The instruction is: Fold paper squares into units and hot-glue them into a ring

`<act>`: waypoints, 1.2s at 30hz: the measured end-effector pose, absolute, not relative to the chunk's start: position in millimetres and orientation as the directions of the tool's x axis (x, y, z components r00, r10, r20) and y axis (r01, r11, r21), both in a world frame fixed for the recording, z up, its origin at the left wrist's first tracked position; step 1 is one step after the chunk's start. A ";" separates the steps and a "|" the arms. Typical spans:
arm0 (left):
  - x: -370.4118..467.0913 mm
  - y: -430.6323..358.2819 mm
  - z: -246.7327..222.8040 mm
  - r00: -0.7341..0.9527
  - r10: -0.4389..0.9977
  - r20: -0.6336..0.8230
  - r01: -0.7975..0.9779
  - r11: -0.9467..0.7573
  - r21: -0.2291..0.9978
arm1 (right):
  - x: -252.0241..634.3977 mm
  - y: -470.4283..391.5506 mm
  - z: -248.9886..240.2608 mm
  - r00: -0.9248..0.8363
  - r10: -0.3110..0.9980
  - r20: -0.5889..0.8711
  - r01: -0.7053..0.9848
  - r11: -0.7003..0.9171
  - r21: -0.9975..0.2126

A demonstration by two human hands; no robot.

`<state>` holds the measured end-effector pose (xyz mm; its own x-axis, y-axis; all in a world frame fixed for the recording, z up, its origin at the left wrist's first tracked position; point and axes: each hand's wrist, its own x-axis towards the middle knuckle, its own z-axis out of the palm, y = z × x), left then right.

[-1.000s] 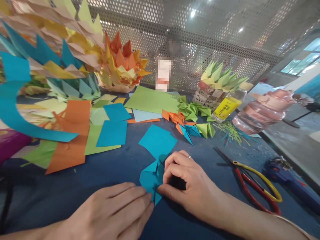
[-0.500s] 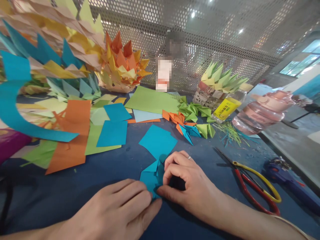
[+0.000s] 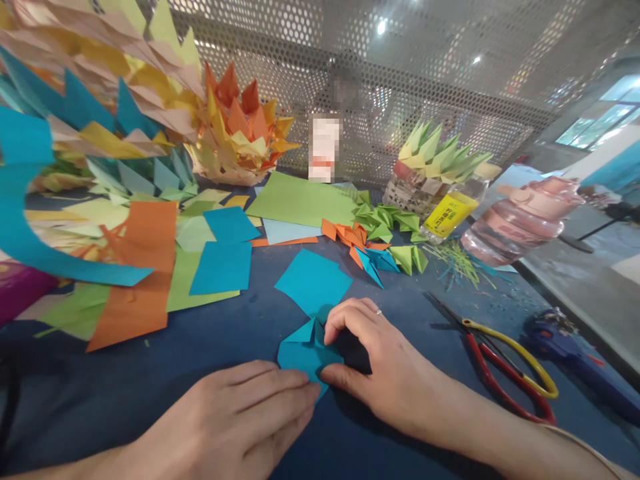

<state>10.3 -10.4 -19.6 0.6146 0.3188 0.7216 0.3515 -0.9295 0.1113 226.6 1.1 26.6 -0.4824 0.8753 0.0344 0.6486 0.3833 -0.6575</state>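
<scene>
A partly folded piece of blue paper (image 3: 300, 357) lies on the dark blue tabletop between my hands, a raised triangular flap at its far side. The outstretched fingers of my left hand (image 3: 250, 410) press together over its near edge. At its right side, my right hand (image 3: 367, 357) is curled, index fingertip by the flap and thumb lower down on the paper, holding it. The right palm's underside is hidden. Just beyond are flat blue squares (image 3: 314, 277), partly overlapping. Two more blue squares (image 3: 223, 268) lie to the left.
Scissors (image 3: 500, 367) with red and yellow handles and a blue glue gun (image 3: 575, 360) lie right. Behind stand a pink bottle (image 3: 517, 223), a yellow-labelled bottle (image 3: 450, 215) and folded-paper models (image 3: 245, 133). Orange paper (image 3: 137, 280) and a curled blue strip (image 3: 75, 267) lie left.
My left fingers have straightened out on the paper. My right thumb and index finger have spread apart, and more of the blue paper shows between the hands. The view has shifted slightly.
</scene>
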 end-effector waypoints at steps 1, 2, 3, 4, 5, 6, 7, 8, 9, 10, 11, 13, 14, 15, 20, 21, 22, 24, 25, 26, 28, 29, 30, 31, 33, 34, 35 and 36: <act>10.2 -11.1 -19.9 0.607 0.316 0.729 0.348 -0.930 0.114 | 227.2 1.1 27.3 -0.486 0.873 0.032 0.646 0.384 -0.659; 9.6 -11.3 -18.2 0.615 0.316 0.722 0.346 -0.931 0.112 | 227.6 1.0 27.9 -0.490 0.871 0.029 0.644 0.385 -0.661; 8.7 -11.2 -14.7 0.605 0.320 0.729 0.353 -0.929 0.114 | 228.1 1.0 28.2 -0.498 0.867 0.027 0.640 0.389 -0.663; 7.7 -10.9 -10.0 0.637 0.307 0.707 0.346 -0.933 0.094 | 228.5 0.9 28.2 -0.504 0.863 0.027 0.638 0.393 -0.662; 6.7 -10.4 -4.9 0.698 0.321 0.641 0.347 -0.933 0.089 | 229.0 0.9 28.0 -0.510 0.860 0.031 0.637 0.401 -0.659; 5.9 -9.9 -0.1 0.690 0.299 0.659 0.340 -0.938 0.069 | 229.5 0.9 27.6 -0.517 0.855 0.035 0.635 0.411 -0.654; 5.6 -9.4 3.6 0.682 0.306 0.664 0.356 -0.932 0.065 | 230.1 1.0 27.1 -0.523 0.851 0.041 0.636 0.421 -0.647; 5.7 -9.0 5.9 0.695 0.295 0.656 0.344 -0.937 0.057 | 230.5 1.2 26.7 -0.529 0.848 0.044 0.636 0.430 -0.640; 6.3 -8.7 6.7 0.685 0.291 0.668 0.340 -0.939 0.062 | 231.0 1.5 26.2 -0.534 0.844 0.047 0.636 0.438 -0.635; 7.2 -8.4 6.2 0.673 0.299 0.677 0.337 -0.938 0.079 | 231.4 1.7 25.9 -0.538 0.841 0.052 0.635 0.445 -0.631; 8.2 -8.1 4.7 0.677 0.295 0.675 0.315 -0.944 0.097 | 231.7 1.8 25.7 -0.543 0.838 0.060 0.632 0.454 -0.628; 9.6 -7.7 0.9 0.614 0.279 0.738 0.279 -0.952 0.128 | 232.2 1.5 25.3 -0.551 0.830 0.086 0.622 0.478 -0.621; 9.5 -7.4 -0.6 0.638 0.282 0.716 0.259 -0.955 0.144 | 232.3 1.2 25.1 -0.558 0.824 0.101 0.615 0.492 -0.616; 8.8 -7.0 -1.4 0.632 0.316 0.708 0.270 -0.946 0.181 | 232.4 0.8 24.8 -0.564 0.817 0.119 0.608 0.508 -0.611; -2.1 -1.1 -1.1 0.587 0.504 0.633 0.426 -0.858 0.288 | 233.0 1.1 20.0 -0.582 0.779 0.234 0.560 0.593 -0.579; -4.1 1.0 -1.1 0.595 0.529 0.605 0.452 -0.843 0.293 | 233.3 1.9 18.8 -0.584 0.768 0.263 0.550 0.613 -0.567; -5.4 3.1 -1.2 0.610 0.541 0.579 0.461 -0.837 0.295 | 233.6 2.9 17.7 -0.586 0.757 0.290 0.541 0.632 -0.555; -6.5 6.6 -0.9 0.637 0.543 0.547 0.463 -0.837 0.291 | 234.1 4.8 16.4 -0.593 0.735 0.330 0.524 0.663 -0.535; -6.3 7.8 -0.3 0.649 0.528 0.547 0.451 -0.847 0.282 | 234.4 5.4 16.3 -0.598 0.725 0.342 0.515 0.674 -0.529; -5.8 8.6 0.7 0.660 0.506 0.555 0.433 -0.860 0.269 | 234.5 5.8 16.4 -0.602 0.716 0.352 0.506 0.684 -0.526; -4.3 9.3 4.0 0.682 0.450 0.576 0.383 -0.891 0.243 | 234.6 5.6 17.4 -0.608 0.703 0.369 0.491 0.698 -0.521; -3.5 9.3 6.0 0.692 0.424 0.585 0.357 -0.905 0.233 | 234.4 5.1 17.9 -0.608 0.699 0.377 0.485 0.703 -0.520; -2.7 9.3 7.9 0.697 0.403 0.593 0.336 -0.914 0.227 | 234.2 4.5 18.4 -0.607 0.695 0.385 0.479 0.707 -0.520; -2.1 9.3 9.4 0.701 0.390 0.597 0.321 -0.920 0.225 | 233.8 3.9 18.8 -0.609 0.690 0.392 0.471 0.712 -0.520; -1.2 9.3 10.7 0.709 0.379 0.595 0.305 -0.925 0.225 | 232.8 3.0 19.2 -0.618 0.677 0.400 0.456 0.723 -0.519; -1.1 9.3 10.1 0.717 0.374 0.588 0.297 -0.927 0.227 | 232.3 2.8 19.2 -0.624 0.671 0.400 0.451 0.728 -0.516; -1.2 9.3 9.0 0.730 0.370 0.574 0.290 -0.929 0.230 | 231.8 2.8 19.4 -0.630 0.667 0.397 0.453 0.731 -0.511; -1.4 9.2 7.3 0.746 0.367 0.556 0.284 -0.930 0.234 | 231.5 2.9 19.8 -0.636 0.665 0.392 0.458 0.734 -0.501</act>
<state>-1.4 9.2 7.3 0.7459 0.3675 0.5556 0.2837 -0.9299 0.2341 231.5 2.9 19.8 -0.6360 0.6647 0.3921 0.4584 0.7342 -0.5009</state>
